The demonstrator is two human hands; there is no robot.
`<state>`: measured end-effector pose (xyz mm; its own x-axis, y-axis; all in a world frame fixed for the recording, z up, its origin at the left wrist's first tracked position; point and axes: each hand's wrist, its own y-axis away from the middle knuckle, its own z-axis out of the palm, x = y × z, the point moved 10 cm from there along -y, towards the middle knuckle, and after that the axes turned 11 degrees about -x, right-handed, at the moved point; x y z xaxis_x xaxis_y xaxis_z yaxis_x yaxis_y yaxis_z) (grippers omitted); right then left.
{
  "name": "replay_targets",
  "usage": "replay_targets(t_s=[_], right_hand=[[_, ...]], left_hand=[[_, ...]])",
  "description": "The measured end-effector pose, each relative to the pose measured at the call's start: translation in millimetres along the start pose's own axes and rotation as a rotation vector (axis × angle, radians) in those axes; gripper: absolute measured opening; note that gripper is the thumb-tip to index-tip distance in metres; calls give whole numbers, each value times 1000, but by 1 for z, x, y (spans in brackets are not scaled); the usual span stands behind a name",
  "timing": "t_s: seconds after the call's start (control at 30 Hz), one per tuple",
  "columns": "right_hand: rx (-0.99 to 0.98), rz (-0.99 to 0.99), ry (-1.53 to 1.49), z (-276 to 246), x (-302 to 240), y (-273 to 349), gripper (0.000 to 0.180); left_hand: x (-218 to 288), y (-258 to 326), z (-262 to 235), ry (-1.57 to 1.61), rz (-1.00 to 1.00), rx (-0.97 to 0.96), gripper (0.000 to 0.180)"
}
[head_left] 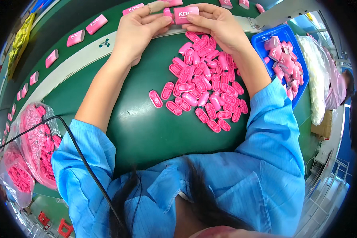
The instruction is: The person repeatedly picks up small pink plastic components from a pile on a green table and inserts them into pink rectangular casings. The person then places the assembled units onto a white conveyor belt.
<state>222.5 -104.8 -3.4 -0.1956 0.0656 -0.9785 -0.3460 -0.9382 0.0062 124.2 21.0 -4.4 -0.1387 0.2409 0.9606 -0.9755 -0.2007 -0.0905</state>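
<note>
At the far edge of the green table, my two hands are raised close together. My right hand [223,28] grips a flat pink casing [181,16] with white print, thumb on its face. My left hand [134,36] pinches a small pink end cap [167,12] between thumb and fingers, right against the casing's left end. Whether the cap sits inside the casing I cannot tell. Below my hands lies a loose pile of pink oval caps [202,79], some showing their hollow side, others their smooth side.
Pink casings [75,38] stand spaced along a green belt beyond a pale rail [71,65]. A blue bin [261,39] of casings is at the right, with white plastic wrap [317,83] beyond. Clear bags of pink parts [39,139] lie left, near a black cable [73,137].
</note>
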Motion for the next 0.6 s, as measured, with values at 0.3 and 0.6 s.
replay_targets(t_s=[0.3, 0.6], right_hand=[[-5, -56, -22, 1, 5, 2, 26], [-4, -37, 60, 2, -1, 4, 26]], left_hand=[[-1, 6, 1, -130, -32, 1, 37], [18, 13, 9, -357, 46, -1, 36]])
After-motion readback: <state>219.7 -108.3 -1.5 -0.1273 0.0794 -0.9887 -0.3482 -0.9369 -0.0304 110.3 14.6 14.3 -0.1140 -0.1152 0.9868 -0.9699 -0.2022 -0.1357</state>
